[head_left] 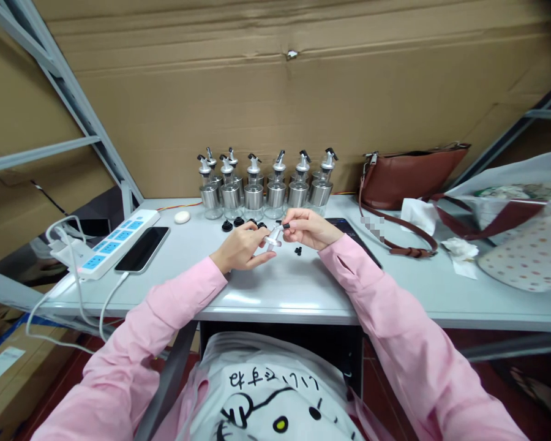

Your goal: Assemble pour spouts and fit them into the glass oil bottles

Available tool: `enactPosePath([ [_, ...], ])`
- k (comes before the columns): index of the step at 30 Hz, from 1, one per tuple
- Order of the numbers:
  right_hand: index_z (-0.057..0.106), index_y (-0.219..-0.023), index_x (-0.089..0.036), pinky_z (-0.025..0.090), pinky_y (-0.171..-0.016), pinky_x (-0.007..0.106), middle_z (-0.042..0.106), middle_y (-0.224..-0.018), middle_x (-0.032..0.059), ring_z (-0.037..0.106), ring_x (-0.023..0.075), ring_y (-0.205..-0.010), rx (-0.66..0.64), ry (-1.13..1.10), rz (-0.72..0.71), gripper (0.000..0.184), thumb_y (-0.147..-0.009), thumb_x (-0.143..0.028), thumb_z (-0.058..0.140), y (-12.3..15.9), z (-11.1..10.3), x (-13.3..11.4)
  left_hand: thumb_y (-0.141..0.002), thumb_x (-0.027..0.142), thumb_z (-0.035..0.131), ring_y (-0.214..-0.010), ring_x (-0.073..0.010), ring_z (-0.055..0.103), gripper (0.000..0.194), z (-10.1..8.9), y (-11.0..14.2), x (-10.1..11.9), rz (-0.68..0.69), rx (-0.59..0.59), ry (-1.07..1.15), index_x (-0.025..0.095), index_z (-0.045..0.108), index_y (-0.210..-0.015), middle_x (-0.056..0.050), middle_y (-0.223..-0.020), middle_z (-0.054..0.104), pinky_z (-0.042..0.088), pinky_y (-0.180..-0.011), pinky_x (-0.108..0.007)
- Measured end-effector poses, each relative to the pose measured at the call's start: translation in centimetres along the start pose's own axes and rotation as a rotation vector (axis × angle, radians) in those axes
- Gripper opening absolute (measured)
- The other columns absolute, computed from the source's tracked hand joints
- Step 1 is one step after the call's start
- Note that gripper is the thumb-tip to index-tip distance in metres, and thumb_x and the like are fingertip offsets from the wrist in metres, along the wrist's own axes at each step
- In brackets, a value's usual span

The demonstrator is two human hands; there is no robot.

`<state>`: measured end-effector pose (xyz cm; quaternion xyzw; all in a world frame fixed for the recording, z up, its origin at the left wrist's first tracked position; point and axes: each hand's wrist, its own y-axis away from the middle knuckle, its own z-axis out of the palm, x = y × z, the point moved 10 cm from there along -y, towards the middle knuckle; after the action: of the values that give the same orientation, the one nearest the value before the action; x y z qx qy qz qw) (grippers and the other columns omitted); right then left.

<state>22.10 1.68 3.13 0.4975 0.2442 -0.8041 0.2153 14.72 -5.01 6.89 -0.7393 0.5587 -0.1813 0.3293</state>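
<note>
My left hand (244,247) is closed round the base of a silver pourer spout (273,237), held just above the table. At its tip, my right hand (308,228) pinches a small black flip cap (285,226). Whether the cap is fixed on the spout I cannot tell. Several black stoppers (228,226) lie behind my left hand, partly hidden by it. A few tiny black pieces (298,251) rest on the table below my right hand. Glass and steel oil bottles (276,193) with similar spouts stand upright in rows behind both hands.
On the left lie a white power strip (119,240), a phone (143,250) on a cable and a round white object (182,217). A dark tablet (354,240) lies by my right wrist. A brown handbag (408,177), crumpled tissue (460,248) and dotted bag (528,257) are on the right.
</note>
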Motion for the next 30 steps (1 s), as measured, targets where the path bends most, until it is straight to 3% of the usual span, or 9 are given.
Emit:
enactPosePath([
  [8, 0.064, -0.091, -0.008, 0.049, -0.058, 0.022, 0.068, -0.071, 0.0063, 0.063, 0.0111, -0.064, -0.139, -0.063, 0.13, 0.027, -0.068, -0.022, 0.071, 0.3, 1.6, 1.4, -0.091, 0.048, 0.03, -0.044, -0.0115, 0.048, 0.038, 0.2, 0.1, 0.1, 0.01, -0.003, 0.004, 0.014, 0.049, -0.092, 0.002, -0.056, 0.055, 0.047, -0.065, -0.03],
  [16, 0.066, -0.088, -0.005, 0.049, -0.064, 0.024, 0.066, -0.07, 0.0061, 0.06, 0.0101, -0.065, -0.196, -0.162, 0.111, 0.026, -0.068, -0.022, 0.07, 0.3, 2.6, 1.5, -0.091, 0.056, 0.025, -0.046, -0.0125, 0.049, 0.05, 0.4, 0.1, 0.3, 0.027, 0.008, -0.038, 0.013, 0.048, -0.099, 0.003, -0.053, 0.053, 0.048, -0.065, -0.03],
  [22, 0.063, -0.089, -0.005, 0.047, -0.066, 0.027, 0.061, -0.069, 0.0043, 0.059, 0.0118, -0.067, -0.227, -0.141, 0.117, 0.028, -0.068, -0.023, 0.07, 0.3, 2.8, 1.9, -0.09, 0.054, 0.031, -0.044, -0.0102, 0.044, 0.043, -0.5, -0.1, 1.1, 0.08, 0.08, -0.045, 0.015, 0.048, -0.083, 0.004, -0.052, 0.051, 0.047, -0.062, -0.027],
  [26, 0.062, -0.089, -0.006, 0.045, -0.067, 0.028, 0.06, -0.07, 0.0041, 0.059, 0.013, -0.07, -0.237, -0.094, 0.11, 0.03, -0.069, -0.027, 0.07, 0.4, 2.9, 1.8, -0.09, 0.054, 0.03, -0.043, -0.0087, 0.04, 0.045, -0.4, -0.2, 1.3, 0.087, 0.06, -0.024, 0.016, 0.046, -0.073, 0.004, -0.053, 0.05, 0.046, -0.061, -0.026],
  [30, 0.062, -0.089, -0.011, 0.045, -0.07, 0.028, 0.063, -0.07, 0.0016, 0.059, 0.0118, -0.067, -0.219, 0.003, 0.107, 0.034, -0.062, -0.026, 0.077, 0.3, 2.6, 2.2, -0.09, 0.056, 0.029, -0.044, -0.0083, 0.04, 0.047, 0.1, -0.1, 0.8, 0.045, 0.011, 0.009, 0.016, 0.048, -0.076, 0.003, -0.056, 0.051, 0.046, -0.063, -0.027],
])
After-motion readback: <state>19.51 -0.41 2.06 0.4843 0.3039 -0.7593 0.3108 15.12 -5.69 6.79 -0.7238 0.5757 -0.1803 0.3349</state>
